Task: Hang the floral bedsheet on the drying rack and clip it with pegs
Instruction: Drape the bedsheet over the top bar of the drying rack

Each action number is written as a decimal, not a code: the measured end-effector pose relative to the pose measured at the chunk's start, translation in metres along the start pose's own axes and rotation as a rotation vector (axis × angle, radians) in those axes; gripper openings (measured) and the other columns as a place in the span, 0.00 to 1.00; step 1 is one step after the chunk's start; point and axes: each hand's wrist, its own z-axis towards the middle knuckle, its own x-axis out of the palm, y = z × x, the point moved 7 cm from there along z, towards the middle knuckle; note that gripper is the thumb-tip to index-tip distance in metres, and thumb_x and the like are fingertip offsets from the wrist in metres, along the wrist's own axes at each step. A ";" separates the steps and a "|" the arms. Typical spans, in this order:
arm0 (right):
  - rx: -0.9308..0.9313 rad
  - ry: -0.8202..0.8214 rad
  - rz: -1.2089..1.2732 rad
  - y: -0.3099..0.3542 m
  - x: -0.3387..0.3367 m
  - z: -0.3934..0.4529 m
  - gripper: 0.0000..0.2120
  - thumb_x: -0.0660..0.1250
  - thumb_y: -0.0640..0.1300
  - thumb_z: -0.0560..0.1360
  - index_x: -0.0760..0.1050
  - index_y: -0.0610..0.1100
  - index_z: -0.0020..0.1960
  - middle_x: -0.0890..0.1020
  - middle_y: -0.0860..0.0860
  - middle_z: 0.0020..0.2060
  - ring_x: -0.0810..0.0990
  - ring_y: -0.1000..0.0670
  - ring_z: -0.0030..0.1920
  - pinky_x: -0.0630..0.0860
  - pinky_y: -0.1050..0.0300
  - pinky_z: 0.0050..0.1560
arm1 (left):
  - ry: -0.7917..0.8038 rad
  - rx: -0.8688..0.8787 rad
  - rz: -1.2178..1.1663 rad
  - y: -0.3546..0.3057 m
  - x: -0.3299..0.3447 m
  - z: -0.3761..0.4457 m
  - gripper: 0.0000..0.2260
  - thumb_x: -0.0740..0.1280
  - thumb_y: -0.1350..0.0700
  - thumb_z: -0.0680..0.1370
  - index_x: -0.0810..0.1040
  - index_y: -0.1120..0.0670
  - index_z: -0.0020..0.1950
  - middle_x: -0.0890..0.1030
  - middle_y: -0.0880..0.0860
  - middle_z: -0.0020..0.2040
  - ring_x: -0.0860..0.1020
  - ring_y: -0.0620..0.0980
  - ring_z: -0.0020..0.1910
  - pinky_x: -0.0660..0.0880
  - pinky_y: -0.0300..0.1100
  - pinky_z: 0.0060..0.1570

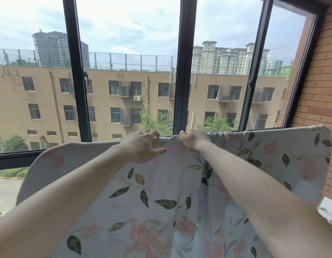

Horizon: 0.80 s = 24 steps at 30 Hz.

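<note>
Right now the floral bedsheet fills the lower half of the frame, draped over a top line that runs from lower left up to the right edge; whatever bar carries it is hidden under the cloth. Pale fabric it is, printed with dark green leaves and pink blossoms, and it hangs down toward the bottom of the frame in soft folds. Its upper right corner sits rounded and high near the brick wall, while the upper left corner curves down lower, in front of the window frame.

At the centre of the top edge, both hands are on it. The left hand lies over the fold with fingers spread and curled over the far side, thumb pointing right along the near face of the cloth, not pinched together. Just beside it, the right hand is bunched tight, fingers closed on a gather of the sheet at the crest, and the fabric puckers into creases below that grip. The two hands sit near each other with a small hump of cloth between them. Both bare forearms reach in from the bottom corners of the frame.

Behind the sheet, dark window bars stand upright across the upper frame. Through the glass, a tan building with rows of windows spans the middle, and green trees show low.
</note>
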 end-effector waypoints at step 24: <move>0.100 0.019 -0.142 -0.296 -0.074 0.034 0.34 0.41 0.66 0.84 0.63 0.48 0.80 0.64 0.45 0.80 0.58 0.41 0.81 0.44 0.37 0.81 | -0.288 -0.211 0.216 -0.035 0.021 0.045 0.31 0.51 0.23 0.75 0.75 0.49 0.37 0.79 0.46 0.33 0.76 0.47 0.34 0.70 0.45 0.36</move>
